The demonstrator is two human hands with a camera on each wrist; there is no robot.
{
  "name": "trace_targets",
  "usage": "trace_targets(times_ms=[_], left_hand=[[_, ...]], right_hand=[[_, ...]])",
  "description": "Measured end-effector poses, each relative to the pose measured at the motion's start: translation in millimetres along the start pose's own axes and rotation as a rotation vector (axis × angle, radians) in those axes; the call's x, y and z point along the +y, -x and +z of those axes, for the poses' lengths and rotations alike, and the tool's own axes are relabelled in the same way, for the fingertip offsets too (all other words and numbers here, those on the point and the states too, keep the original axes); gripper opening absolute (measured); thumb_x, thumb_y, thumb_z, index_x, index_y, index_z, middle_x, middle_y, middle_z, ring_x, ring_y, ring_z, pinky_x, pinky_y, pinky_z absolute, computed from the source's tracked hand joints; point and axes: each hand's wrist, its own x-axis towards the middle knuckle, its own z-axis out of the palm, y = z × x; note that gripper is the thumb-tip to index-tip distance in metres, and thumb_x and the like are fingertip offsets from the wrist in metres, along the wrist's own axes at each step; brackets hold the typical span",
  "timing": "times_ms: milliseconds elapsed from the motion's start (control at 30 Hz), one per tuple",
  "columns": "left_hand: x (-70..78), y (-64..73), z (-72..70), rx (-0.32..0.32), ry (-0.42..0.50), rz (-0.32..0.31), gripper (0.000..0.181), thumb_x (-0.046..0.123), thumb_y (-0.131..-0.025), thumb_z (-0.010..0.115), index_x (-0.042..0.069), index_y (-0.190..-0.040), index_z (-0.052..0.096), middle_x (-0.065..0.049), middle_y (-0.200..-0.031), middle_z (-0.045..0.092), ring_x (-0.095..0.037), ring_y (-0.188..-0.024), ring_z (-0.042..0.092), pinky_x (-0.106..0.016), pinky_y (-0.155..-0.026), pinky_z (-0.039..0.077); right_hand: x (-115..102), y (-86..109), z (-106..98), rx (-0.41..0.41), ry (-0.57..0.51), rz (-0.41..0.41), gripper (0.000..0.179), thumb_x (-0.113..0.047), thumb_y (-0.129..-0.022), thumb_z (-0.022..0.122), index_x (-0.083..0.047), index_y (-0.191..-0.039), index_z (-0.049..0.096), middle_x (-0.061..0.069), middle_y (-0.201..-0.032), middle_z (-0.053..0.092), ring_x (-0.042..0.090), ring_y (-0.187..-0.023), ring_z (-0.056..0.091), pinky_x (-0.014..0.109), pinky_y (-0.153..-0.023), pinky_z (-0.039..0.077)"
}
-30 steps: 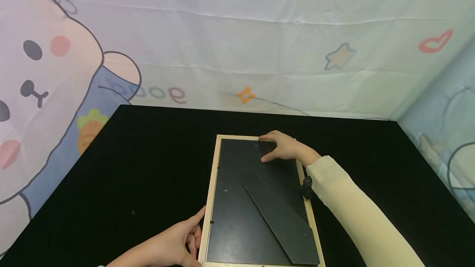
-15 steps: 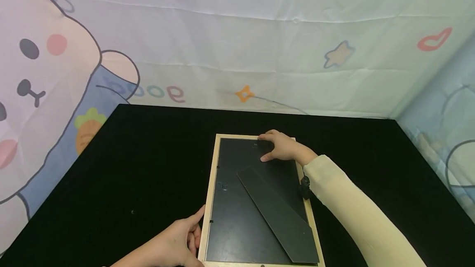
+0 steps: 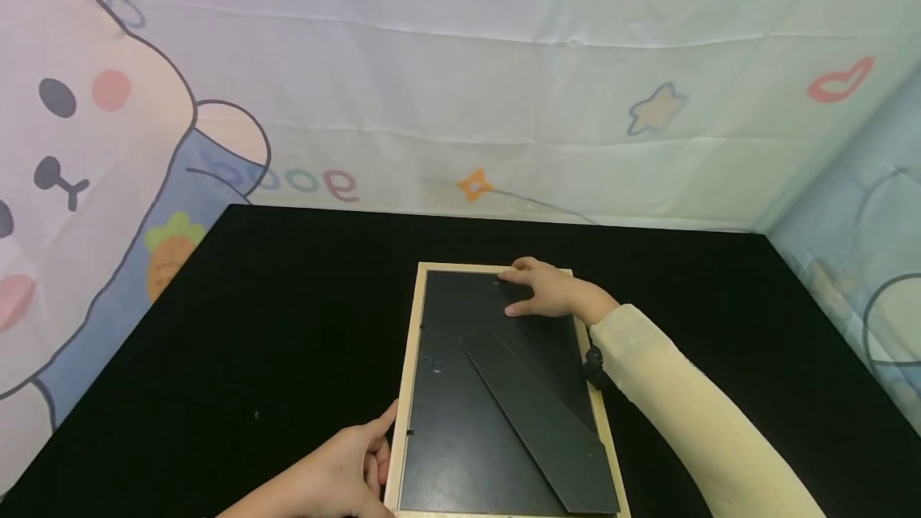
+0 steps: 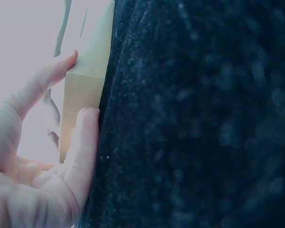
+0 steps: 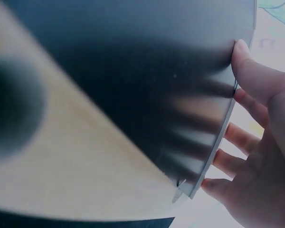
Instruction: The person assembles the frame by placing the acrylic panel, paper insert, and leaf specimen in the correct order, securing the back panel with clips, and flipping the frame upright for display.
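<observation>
A picture frame with a pale wooden rim (image 3: pixel 408 358) lies back side up, its black backing board (image 3: pixel 460 454) showing. Across the board runs a slanted black stand flap (image 3: pixel 543 426). At the near left corner my left hand (image 3: pixel 345 466) holds the rim, thumb along the side; in the left wrist view the wooden corner (image 4: pixel 83 95) sits between thumb and fingers. Over the far end is my right hand (image 3: pixel 554 290), fingertips by the top edge and thumb spread over the board. The right wrist view shows its fingertips (image 5: pixel 221 185) lined up along the board's edge.
Black cloth covers the table (image 3: pixel 302 302). Behind it hangs a pale printed curtain (image 3: pixel 432 78) with cartoon shapes. A dark round device (image 3: pixel 595 366) sits under the right wrist, beside the frame's right rim. One tiny pale speck (image 3: pixel 257 415) lies on the left.
The right fingertips have shifted slightly from the top rim toward the backing board. My left hand and the picture frame stay in place.
</observation>
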Motion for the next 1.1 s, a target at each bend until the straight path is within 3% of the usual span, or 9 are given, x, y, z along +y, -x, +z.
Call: trace_targets(times_ms=[333,700,900,1100], left_hand=[[1.8,4.0,1.0,-0.004,-0.027,0.009,0.124,-0.001,-0.057,0.088,-0.01,-0.15,0.006,-0.01,-0.077,0.056,-0.015,-0.057,0.059,-0.024,-0.05,0.051],[4.1,0.5,2.5,-0.015,-0.037,0.002,0.124,-0.004,-0.055,0.087,-0.006,-0.151,0.008,-0.01,-0.076,0.057,-0.018,-0.059,0.06,-0.027,-0.053,0.053],[5.4,1.0,2.6,-0.023,-0.033,-0.013,0.124,-0.004,-0.057,0.087,-0.006,-0.152,0.007,-0.01,-0.077,0.057,-0.02,-0.06,0.061,-0.027,-0.053,0.053],[6.1,3.2,1.4,-0.021,-0.049,-0.024,0.125,-0.002,-0.058,0.087,-0.005,-0.152,0.006,-0.011,-0.078,0.057,-0.022,-0.061,0.061,-0.027,-0.054,0.052]], right_hand=[[-6.3,-0.9,1.1,-0.022,0.071,0.044,0.071,-0.045,-0.093,0.061,-0.015,-0.151,0.033,0.016,-0.154,0.026,0.036,-0.138,0.032,0.052,-0.108,0.033],[-3.6,5.5,-2.2,-0.03,0.053,0.053,0.07,-0.043,-0.095,0.058,-0.011,-0.151,0.032,0.02,-0.158,0.017,0.04,-0.143,0.021,0.056,-0.11,0.027],[-9.3,27.6,-2.9,-0.064,0.032,0.076,0.068,-0.042,-0.096,0.055,-0.007,-0.15,0.032,0.022,-0.158,0.015,0.042,-0.143,0.018,0.056,-0.111,0.026],[-15.8,70.9,0.1,-0.052,-0.018,0.031,0.067,-0.041,-0.098,0.053,0.0,-0.147,0.034,0.026,-0.153,0.025,0.042,-0.139,0.029,0.055,-0.11,0.03]])
